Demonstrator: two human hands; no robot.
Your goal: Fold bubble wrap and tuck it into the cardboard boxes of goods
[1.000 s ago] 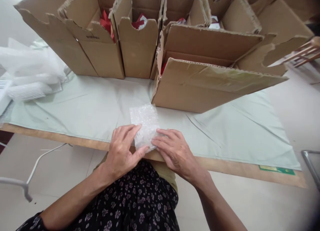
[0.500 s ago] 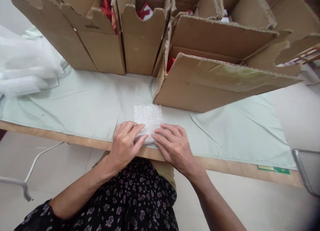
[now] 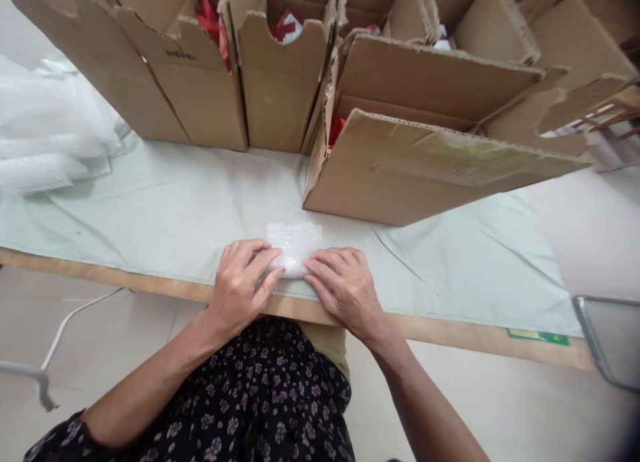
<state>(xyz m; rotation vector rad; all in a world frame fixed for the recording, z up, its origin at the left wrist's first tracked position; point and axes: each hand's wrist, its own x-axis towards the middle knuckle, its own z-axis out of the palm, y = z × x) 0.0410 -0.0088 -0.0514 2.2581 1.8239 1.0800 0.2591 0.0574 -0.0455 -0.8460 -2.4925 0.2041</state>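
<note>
A small piece of bubble wrap lies on the pale green cloth near the table's front edge. Its near end is folded or rolled into a thicker band. My left hand grips the left end of that band between thumb and fingers. At the right end, my right hand holds it the same way, fingers bent and close together. Whether anything is inside the bubble wrap cannot be made out.
Several open cardboard boxes line the back, some with red items inside. One wide box stands nearer on the right. A pile of bubble wrap lies at the left. Metal table legs show at the right edge.
The near end of the bubble wrap has been turned over away from me, so the flat part is shorter. Both hands have stayed on its ends. The view has shifted slightly.
</note>
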